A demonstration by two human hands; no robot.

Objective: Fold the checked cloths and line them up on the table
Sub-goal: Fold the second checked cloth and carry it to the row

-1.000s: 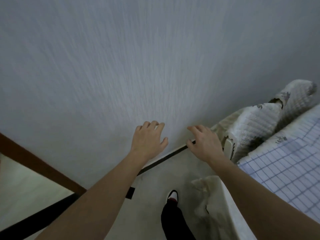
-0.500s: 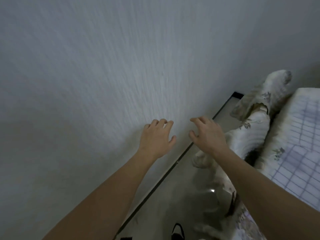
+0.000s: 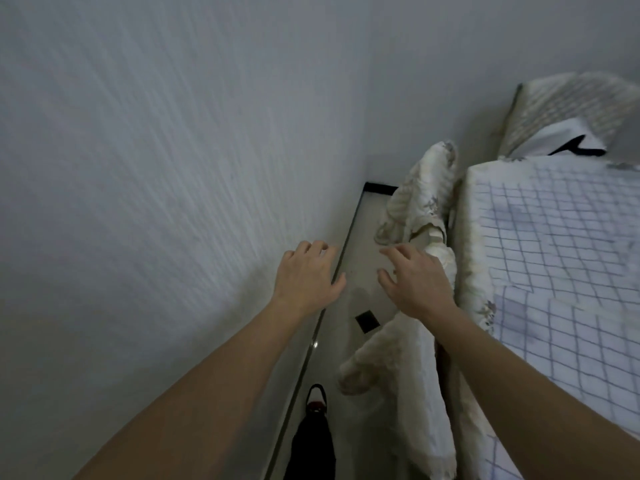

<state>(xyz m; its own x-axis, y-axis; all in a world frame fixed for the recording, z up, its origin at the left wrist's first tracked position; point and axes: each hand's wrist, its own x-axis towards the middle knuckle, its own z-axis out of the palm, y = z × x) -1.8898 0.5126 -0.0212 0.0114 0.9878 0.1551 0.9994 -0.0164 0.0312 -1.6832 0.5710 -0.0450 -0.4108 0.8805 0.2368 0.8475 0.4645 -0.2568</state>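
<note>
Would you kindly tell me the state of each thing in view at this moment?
left hand: open, fingers spread, holding nothing
right hand: open, fingers spread, holding nothing
checked sheet: spread flat over the bed
cream blanket: crumpled, draped down the bed's side
pillow: lying at the bed's far end

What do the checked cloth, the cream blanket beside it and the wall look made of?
Checked cloth: thin matte woven fabric, probably cotton; it creases softly.
Cream blanket: quilted fabric, with ribbed stitching and a floral print.
Wall: matte paint or textured wallpaper with fine streaks; the blur leaves it open.
</note>
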